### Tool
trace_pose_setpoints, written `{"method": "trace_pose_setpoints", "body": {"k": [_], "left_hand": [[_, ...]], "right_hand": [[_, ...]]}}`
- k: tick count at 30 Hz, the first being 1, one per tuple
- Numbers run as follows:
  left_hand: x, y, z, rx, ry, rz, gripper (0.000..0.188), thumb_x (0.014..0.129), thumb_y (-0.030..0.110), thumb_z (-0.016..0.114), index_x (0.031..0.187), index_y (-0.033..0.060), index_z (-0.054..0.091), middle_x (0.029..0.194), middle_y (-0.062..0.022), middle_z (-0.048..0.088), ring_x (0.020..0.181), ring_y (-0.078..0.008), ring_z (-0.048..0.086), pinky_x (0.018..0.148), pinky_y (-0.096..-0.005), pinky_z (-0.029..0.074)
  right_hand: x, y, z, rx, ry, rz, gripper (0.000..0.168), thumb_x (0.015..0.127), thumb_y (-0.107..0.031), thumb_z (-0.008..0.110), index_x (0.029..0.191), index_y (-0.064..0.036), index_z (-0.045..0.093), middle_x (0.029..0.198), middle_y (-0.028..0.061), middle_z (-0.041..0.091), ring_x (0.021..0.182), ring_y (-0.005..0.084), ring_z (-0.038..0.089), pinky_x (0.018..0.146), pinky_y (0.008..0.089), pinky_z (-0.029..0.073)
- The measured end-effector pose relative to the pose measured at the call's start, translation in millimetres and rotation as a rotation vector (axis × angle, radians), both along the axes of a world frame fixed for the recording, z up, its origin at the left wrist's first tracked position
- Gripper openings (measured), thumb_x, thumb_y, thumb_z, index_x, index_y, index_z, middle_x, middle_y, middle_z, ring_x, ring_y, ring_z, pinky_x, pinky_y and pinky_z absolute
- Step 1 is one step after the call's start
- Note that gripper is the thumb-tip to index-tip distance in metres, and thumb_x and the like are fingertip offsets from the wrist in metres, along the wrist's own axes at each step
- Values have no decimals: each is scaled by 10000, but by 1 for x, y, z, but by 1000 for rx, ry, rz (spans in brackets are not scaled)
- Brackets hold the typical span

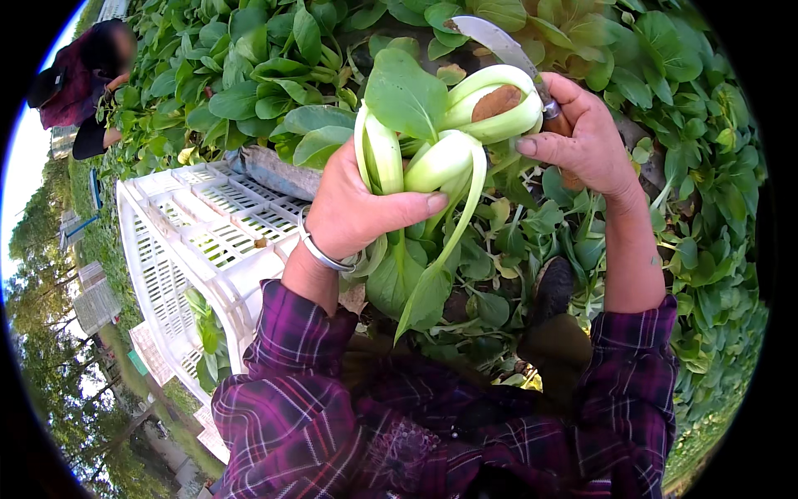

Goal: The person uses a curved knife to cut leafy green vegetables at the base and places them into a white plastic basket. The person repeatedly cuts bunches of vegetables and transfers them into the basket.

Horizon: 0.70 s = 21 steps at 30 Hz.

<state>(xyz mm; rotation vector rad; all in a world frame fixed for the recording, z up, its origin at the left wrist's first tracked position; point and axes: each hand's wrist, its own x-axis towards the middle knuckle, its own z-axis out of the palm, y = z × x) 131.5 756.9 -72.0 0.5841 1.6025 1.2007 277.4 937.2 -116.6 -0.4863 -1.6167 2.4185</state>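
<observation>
My left hand (349, 215) grips a bunch of pale-stemmed bok choy (446, 162), its thumb lying across the stems. The white bases face up and right, and several green leaves hang below. A brown withered patch, perhaps a dead leaf, shows on the upper right head. My right hand (589, 140) is closed around the wooden handle of a curved harvesting knife (499, 40). Its blade points up and left, behind the bunch, with soil near the tip. The right thumb is close to the upper right head; whether it touches cannot be told.
A white slatted plastic crate (234, 274) stands at my left with greens inside. Behind it lies a dirty sack-like bundle (280, 168). Rows of leafy bok choy (679, 112) grow around me. Another person (78, 78) crouches at the far upper left. My dark shoe (553, 287) stands among the plants.
</observation>
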Motion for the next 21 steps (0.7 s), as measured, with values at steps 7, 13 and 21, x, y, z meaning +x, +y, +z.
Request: {"method": "trace_pose_setpoints", "body": {"k": [7,13,21], "left_hand": [[19,17,-5,-64,113,-183,554,541,84,738,1022,-3,479,923,-44,566,824,-109,535,747,-247,431],[33,11,6,23,-163,-364,537,549,80,733,1024,-10,498,903,-38,575,795,-108,541,731,-236,433],[69,-34,71,103,-62,-262,534,568,85,725,1040,-2,493,944,-49,567,833,-108,533,769,-249,419]], "right_hand": [[53,5,-7,382,-349,71,254,695,-13,540,948,9,538,768,-38,550,638,6,462,570,159,394],[119,-17,13,-78,34,-88,220,673,-87,587,874,-8,545,679,14,543,548,59,458,505,143,359],[148,-48,110,685,-72,-296,391,614,-143,723,958,-36,569,1000,15,516,594,29,437,523,152,367]]}}
